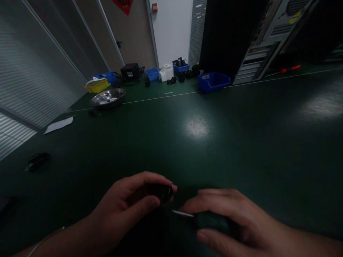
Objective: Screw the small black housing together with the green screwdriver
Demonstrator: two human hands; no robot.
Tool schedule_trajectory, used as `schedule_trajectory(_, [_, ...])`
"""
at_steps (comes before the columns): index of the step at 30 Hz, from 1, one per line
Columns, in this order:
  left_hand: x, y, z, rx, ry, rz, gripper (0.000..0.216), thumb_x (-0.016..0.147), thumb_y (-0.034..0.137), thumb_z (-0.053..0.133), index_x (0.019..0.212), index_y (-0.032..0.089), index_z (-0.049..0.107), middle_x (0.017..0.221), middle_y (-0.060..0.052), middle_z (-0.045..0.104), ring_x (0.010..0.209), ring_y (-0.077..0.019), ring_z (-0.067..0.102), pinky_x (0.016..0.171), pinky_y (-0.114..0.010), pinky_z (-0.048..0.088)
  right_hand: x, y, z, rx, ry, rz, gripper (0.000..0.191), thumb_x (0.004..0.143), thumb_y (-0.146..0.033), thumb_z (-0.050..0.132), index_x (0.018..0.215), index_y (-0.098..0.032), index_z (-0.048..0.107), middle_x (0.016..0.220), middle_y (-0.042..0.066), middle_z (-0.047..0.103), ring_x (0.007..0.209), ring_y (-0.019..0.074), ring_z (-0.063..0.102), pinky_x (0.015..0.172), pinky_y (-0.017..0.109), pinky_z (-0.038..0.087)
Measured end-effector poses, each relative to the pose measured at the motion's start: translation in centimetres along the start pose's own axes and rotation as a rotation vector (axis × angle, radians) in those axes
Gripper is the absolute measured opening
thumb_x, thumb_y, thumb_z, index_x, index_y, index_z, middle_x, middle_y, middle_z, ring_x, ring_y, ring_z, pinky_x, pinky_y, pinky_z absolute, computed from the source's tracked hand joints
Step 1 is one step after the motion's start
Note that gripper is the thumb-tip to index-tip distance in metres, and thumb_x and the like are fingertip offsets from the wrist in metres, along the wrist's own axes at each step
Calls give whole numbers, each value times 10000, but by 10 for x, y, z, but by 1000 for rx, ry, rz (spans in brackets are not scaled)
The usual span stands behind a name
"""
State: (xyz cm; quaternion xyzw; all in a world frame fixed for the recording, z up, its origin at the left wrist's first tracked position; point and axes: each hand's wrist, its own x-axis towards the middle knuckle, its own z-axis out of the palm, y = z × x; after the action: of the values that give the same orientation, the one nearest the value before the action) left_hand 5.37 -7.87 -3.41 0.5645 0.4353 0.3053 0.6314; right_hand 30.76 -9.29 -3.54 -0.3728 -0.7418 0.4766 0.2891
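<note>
Near the bottom middle, my left hand [125, 205] is closed, with thumb and fingers around a small black rounded piece [163, 192]. Shadow hides most of that piece, so its kind cannot be made out. My right hand [238, 214] grips a knife [183, 214] by its thick dark handle. The short, pale, narrow blade points left toward the black piece, with a small gap between them. Both hands are over the dark green tabletop [150, 142].
A steel bowl [107, 105] stands at the back left, near a yellow bin [98, 86]. Farther right is a blue bin [214, 85] beside a computer case [249, 64]. White paper [59, 125] and a dark shiny object [38, 161] lie left. A red-handled tool [291, 69] lies back right.
</note>
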Motion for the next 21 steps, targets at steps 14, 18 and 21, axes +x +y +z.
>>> schedule_trajectory(14, [-6, 0, -1, 146, 163, 51, 231, 934, 432, 616, 1074, 264, 690, 894, -12, 718, 703, -135, 617, 677, -213, 510, 4, -2, 1, -48, -10, 11, 252, 844, -154, 695, 1053, -285, 746, 1059, 18, 790, 985, 208, 738, 715, 189, 594])
schedule_trajectory(18, [-6, -2, -4, 199, 165, 109, 240, 973, 414, 555, 1092, 235, 661, 813, -11, 665, 641, -130, 561, 632, -232, 463, 1, -3, 2, -29, -16, 8, 274, 835, -132, 697, 1062, -276, 747, 1032, 19, 793, 984, 203, 737, 732, 186, 589])
schedule_trajectory(21, [-3, -3, -2, 151, 56, 35, 181, 989, 342, 542, 1102, 249, 648, 851, -4, 681, 684, -128, 598, 648, -222, 475, 1, -3, 2, -9, -15, 4, 307, 833, -127, 702, 1085, -296, 750, 995, 5, 798, 946, 189, 744, 743, 185, 586])
